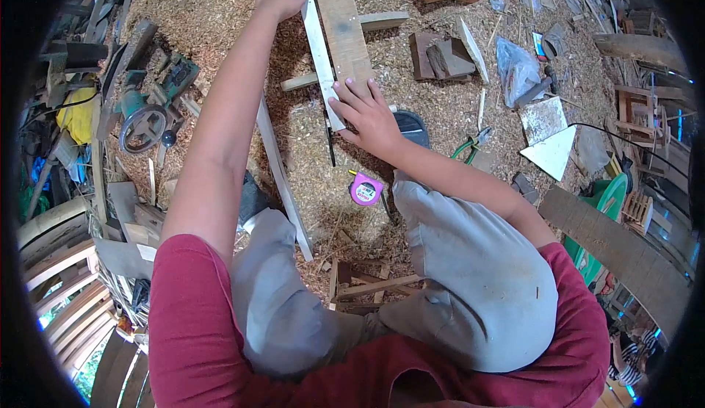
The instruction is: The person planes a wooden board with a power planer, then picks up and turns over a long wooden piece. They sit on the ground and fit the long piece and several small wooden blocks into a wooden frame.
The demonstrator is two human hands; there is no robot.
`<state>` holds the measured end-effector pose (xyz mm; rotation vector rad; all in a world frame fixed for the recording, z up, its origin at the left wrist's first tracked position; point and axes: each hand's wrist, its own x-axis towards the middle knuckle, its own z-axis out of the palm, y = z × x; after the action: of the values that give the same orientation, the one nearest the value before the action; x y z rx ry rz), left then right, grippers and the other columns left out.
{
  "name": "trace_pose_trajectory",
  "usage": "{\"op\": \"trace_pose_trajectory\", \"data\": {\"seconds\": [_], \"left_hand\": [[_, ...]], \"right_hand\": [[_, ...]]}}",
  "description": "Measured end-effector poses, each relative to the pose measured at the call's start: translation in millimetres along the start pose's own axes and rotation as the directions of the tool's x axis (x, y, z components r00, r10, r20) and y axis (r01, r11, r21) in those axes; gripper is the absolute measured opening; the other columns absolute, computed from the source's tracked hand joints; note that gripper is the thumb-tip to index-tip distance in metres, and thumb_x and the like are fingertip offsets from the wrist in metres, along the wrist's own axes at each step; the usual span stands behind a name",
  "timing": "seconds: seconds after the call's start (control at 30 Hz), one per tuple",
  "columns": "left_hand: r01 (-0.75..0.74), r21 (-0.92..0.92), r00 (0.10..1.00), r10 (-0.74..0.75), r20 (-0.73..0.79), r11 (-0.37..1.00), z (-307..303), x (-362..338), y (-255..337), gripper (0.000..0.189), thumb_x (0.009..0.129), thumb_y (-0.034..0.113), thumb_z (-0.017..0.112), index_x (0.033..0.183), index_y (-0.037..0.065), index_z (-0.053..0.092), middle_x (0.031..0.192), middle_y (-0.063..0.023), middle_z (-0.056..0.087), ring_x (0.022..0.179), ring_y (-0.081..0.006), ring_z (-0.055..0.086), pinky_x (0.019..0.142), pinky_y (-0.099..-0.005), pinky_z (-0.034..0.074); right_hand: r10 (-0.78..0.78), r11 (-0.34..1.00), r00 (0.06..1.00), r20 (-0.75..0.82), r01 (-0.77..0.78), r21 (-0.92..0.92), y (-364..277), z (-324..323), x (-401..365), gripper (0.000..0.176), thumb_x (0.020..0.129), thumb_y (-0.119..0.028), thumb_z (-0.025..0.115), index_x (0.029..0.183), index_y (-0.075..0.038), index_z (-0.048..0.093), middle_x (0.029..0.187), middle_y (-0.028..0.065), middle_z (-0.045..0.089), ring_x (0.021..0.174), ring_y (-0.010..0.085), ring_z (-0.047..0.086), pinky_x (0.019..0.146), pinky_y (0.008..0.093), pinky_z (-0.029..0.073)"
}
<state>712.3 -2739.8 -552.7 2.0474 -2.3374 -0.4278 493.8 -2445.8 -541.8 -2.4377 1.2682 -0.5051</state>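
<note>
A pale, narrow wooden strip (318, 44) lies lengthwise along the left edge of a wider wooden board (342, 30). At the strip's far end, my left hand (281, 1) has its fingers closed around it. My right hand (373, 120) rests flat over the near end of the board and beside the strip, fingers extended and slightly spread. A crosswise wooden batten (299, 82) passes beneath both pieces. Below my right hand, a pink tape measure (365, 190) sits on the shavings with a bit of yellow tape showing. A thin dark piece (330, 147) pokes out under the strip's near end.
Wood shavings cover the ground. A long wooden stick (279, 169) lies by my left leg. To the right are green-handled pliers (464, 148), wood blocks (442, 58), a plastic bag (517, 70) and white offcuts (551, 154). A green machine with a handwheel (144, 128) stands left.
</note>
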Motion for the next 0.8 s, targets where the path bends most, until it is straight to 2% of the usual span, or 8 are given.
{"op": "trace_pose_trajectory", "data": {"seconds": [0.13, 0.23, 0.33, 0.43, 0.63, 0.8], "left_hand": [[0.022, 0.008, 0.999, -0.022, 0.031, 1.000, -1.9, 1.0, 1.9, 0.059, 0.094, 0.045, 0.055, 0.150, 0.031, 0.049, 0.149, -0.0111, 0.055, 0.139, -0.0347, 0.050, 0.113, -0.0621, 0.031], [0.020, 0.006, 1.000, -0.020, 0.021, 1.000, 4.6, 6.3, -5.4, 0.060, 0.094, 0.049, 0.054, 0.150, 0.029, 0.050, 0.150, -0.0096, 0.054, 0.139, -0.0336, 0.051, 0.114, -0.0626, 0.031], [0.020, 0.026, 1.000, -0.020, -0.007, 0.999, 13.8, 12.5, -11.5, 0.059, 0.095, 0.050, 0.054, 0.150, 0.029, 0.050, 0.150, -0.0096, 0.054, 0.139, -0.0334, 0.051, 0.114, -0.0634, 0.030], [0.023, 0.024, 1.000, -0.023, -0.003, 0.999, 17.5, 14.7, -13.8, 0.060, 0.095, 0.049, 0.055, 0.151, 0.028, 0.050, 0.151, -0.0097, 0.054, 0.140, -0.0334, 0.050, 0.114, -0.0639, 0.029], [0.020, 0.031, 0.999, -0.019, -0.047, 0.999, 24.1, 16.3, -16.4, 0.061, 0.096, 0.049, 0.054, 0.152, 0.026, 0.049, 0.152, -0.0098, 0.052, 0.141, -0.0335, 0.049, 0.115, -0.0644, 0.028], [0.004, 0.020, 0.998, -0.003, -0.067, 1.000, 27.0, 17.5, -18.4, 0.061, 0.096, 0.049, 0.054, 0.152, 0.026, 0.048, 0.153, -0.0104, 0.052, 0.141, -0.0330, 0.049, 0.115, -0.0655, 0.027]], "right_hand": [[-0.006, 1.000, 1.000, 0.007, 0.006, 0.003, 1.4, 0.2, 0.2, 0.072, 0.077, -0.028, 0.084, 0.141, -0.013, 0.056, 0.158, 0.0091, 0.043, 0.148, 0.0321, 0.037, 0.122, 0.0591, 0.025], [-0.038, 0.997, 0.999, 0.031, 0.035, 0.075, 6.9, -8.6, 0.2, 0.075, 0.076, -0.027, 0.084, 0.143, -0.012, 0.053, 0.158, 0.0106, 0.043, 0.149, 0.0326, 0.037, 0.124, 0.0573, 0.024], [0.004, 0.962, 0.999, 0.048, -0.017, 0.272, 14.8, -14.0, -0.5, 0.079, 0.077, -0.025, 0.084, 0.146, -0.010, 0.048, 0.158, 0.0132, 0.043, 0.149, 0.0334, 0.037, 0.125, 0.0556, 0.023], [0.008, 0.944, 1.000, -0.001, -0.007, 0.331, 21.2, -9.8, -2.2, 0.076, 0.078, -0.023, 0.084, 0.143, -0.009, 0.048, 0.157, 0.0150, 0.044, 0.149, 0.0345, 0.037, 0.126, 0.0552, 0.022], [-0.002, 0.979, 1.000, -0.025, 0.007, 0.206, 17.8, -2.4, -3.7, 0.059, 0.076, -0.020, 0.083, 0.127, -0.009, 0.054, 0.156, 0.0148, 0.045, 0.148, 0.0349, 0.039, 0.125, 0.0554, 0.024], [0.009, 0.984, 0.999, -0.049, 0.000, 0.180, 13.9, -0.1, -4.5, 0.059, 0.075, -0.020, 0.083, 0.126, -0.009, 0.055, 0.154, 0.0149, 0.046, 0.147, 0.0352, 0.040, 0.124, 0.0560, 0.025]]}}
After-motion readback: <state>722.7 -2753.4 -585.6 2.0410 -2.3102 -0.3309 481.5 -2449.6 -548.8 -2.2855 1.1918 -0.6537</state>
